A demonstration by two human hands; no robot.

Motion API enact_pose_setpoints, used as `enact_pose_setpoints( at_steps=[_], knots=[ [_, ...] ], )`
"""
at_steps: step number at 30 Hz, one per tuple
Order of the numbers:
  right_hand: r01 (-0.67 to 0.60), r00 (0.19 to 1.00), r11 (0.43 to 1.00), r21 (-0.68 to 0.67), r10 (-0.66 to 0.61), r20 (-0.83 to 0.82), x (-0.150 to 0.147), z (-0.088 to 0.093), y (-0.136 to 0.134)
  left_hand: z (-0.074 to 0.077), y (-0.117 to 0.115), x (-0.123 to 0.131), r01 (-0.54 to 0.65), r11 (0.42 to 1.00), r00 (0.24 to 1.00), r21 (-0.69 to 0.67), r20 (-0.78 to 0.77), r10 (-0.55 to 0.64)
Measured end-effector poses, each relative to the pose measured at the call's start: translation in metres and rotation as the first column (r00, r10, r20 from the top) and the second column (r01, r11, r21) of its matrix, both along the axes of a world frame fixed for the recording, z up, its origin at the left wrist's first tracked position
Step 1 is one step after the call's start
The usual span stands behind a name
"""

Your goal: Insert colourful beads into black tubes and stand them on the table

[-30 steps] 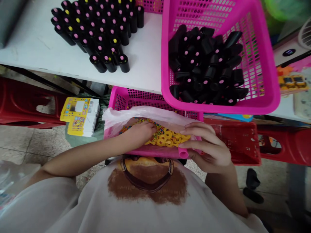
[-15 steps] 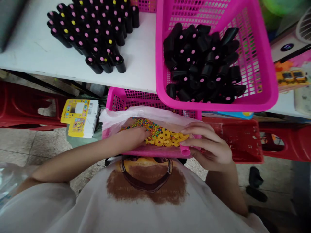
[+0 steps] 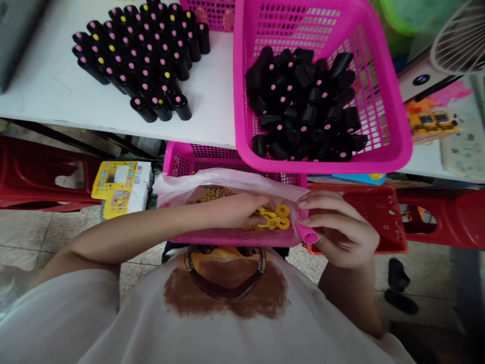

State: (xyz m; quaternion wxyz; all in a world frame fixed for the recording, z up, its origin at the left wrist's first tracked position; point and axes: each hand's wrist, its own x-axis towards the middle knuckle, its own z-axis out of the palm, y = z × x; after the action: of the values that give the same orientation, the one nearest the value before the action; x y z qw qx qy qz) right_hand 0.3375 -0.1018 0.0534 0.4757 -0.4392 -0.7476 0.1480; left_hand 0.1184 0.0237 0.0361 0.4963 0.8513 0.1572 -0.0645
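My left hand (image 3: 244,208) reaches into a clear plastic bag (image 3: 223,177), its fingers curled around yellow ring-shaped pieces (image 3: 281,216); the fingertips are partly hidden among them. Tiny multicoloured beads (image 3: 215,193) lie in the same bag, left of the rings. At the bag's right edge my right hand (image 3: 343,230) grips a short pink tube (image 3: 308,235), its open end facing me. The fingers of that hand also touch the bag's edge. The bag rests in a pink basket (image 3: 172,156) close against my body.
On the white table (image 3: 41,96), many black cylinders (image 3: 146,76) with pink or yellow tops stand grouped. A pink basket (image 3: 394,156) of loose black cylinders overhangs the edge. Yellow printed cards (image 3: 117,182) are stacked at left. Red crates (image 3: 394,217) and a fan (image 3: 462,45) are at right.
My left hand has moved right from the beads to the yellow rings. My right hand, with the pink tube, has shifted slightly right. The whole view has shifted a little.
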Motion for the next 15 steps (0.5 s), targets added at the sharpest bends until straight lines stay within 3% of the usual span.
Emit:
enact_pose_setpoints(
  at_steps=[4,8,11,15],
  knots=[
    [-0.004,1.000,1.000,-0.015,0.003,-0.010,0.000,0.002,-0.001,-0.016,-0.003,0.006,-0.048,0.996,0.999,-0.078,-0.023,0.046],
    [-0.019,0.999,0.999,-0.044,0.017,-0.031,0.002,0.001,-0.002,-0.023,0.001,0.003,-0.019,0.993,0.999,-0.117,-0.040,0.014],
    [-0.046,0.998,0.997,-0.061,0.043,-0.042,0.004,-0.002,-0.002,-0.018,0.001,0.004,-0.005,0.996,0.999,-0.093,-0.047,0.000],
    [-0.059,0.998,0.997,-0.054,0.057,-0.039,0.003,-0.002,0.001,0.002,0.000,0.006,0.060,0.998,0.996,0.009,-0.073,-0.059]
  ],
)
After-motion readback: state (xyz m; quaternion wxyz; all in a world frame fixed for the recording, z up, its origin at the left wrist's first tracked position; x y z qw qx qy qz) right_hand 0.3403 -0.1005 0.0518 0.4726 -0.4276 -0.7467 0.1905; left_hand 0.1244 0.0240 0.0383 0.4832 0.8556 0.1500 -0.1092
